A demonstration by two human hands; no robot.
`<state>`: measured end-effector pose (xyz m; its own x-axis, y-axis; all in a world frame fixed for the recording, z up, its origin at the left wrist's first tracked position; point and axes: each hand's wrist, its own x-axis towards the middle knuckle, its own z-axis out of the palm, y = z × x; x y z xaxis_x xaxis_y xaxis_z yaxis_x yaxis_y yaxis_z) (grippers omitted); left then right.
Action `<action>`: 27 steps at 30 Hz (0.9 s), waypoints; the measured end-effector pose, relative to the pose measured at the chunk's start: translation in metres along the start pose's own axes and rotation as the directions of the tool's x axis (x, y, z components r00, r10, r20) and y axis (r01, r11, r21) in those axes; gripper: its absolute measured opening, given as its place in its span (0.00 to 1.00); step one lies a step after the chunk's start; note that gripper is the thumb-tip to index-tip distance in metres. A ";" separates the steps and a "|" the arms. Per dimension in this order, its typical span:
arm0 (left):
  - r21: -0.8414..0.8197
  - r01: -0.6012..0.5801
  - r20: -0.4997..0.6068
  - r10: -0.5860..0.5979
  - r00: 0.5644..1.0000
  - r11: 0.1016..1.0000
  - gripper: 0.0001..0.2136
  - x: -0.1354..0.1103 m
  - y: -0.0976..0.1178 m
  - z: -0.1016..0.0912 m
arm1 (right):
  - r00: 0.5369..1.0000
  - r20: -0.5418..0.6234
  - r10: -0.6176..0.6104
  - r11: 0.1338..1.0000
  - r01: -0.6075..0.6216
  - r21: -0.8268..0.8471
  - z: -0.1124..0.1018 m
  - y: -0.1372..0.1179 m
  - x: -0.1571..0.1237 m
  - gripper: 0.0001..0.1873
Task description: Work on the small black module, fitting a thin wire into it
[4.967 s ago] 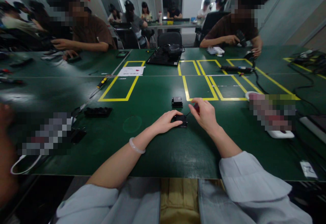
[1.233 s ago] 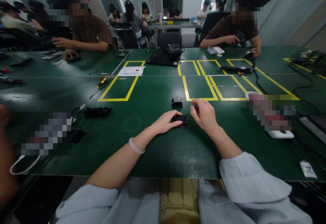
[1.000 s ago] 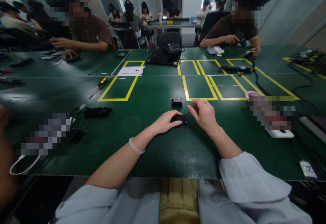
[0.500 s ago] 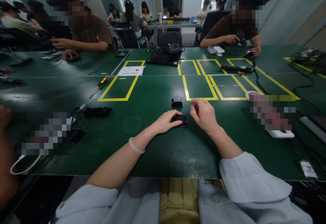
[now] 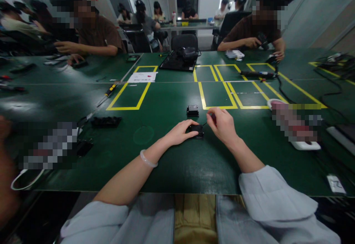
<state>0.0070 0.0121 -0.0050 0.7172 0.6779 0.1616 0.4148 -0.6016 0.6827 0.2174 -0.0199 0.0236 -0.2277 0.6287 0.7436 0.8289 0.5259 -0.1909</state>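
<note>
Low on the green table, my left hand point(image 5: 180, 132) is closed on a small black block point(image 5: 198, 130), holding it between thumb and fingers against the tabletop. My right hand point(image 5: 223, 125) pinches a small dark screwdriver point(image 5: 205, 123) just to the right. Its thin shaft slants down toward the block's upper right corner; the fingers mostly hide the handle, and I cannot tell whether the tip touches. A second black block point(image 5: 192, 110) of similar size stands just beyond my left fingers, apart from both hands.
A black slotted part point(image 5: 106, 122) and a yellow-black screwdriver point(image 5: 111, 90) lie to the left. At right is a blurred pink-and-white object point(image 5: 295, 125). Yellow tape outlines and a paper sheet point(image 5: 143, 77) mark the table. Farther back is a black panel point(image 5: 174, 63); co-workers sit opposite.
The fingers of my right hand have shifted slightly around the screwdriver. My left hand and both black blocks stay in place.
</note>
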 end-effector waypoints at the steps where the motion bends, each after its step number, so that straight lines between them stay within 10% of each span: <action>1: 0.001 -0.001 0.000 0.001 1.000 1.000 0.17 0.000 0.000 0.000 | 1.000 -0.004 0.004 1.000 -0.004 -0.001 0.000 0.000 0.000 0.04; 27: -0.003 -0.002 -0.010 0.002 1.000 1.000 0.17 -0.001 0.000 0.000 | 1.000 0.018 0.005 0.999 -0.005 0.033 -0.001 -0.003 -0.002 0.04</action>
<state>0.0067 0.0116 -0.0051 0.7123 0.6810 0.1701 0.4116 -0.6015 0.6847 0.2163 -0.0230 0.0237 -0.2331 0.6415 0.7309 0.8126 0.5414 -0.2160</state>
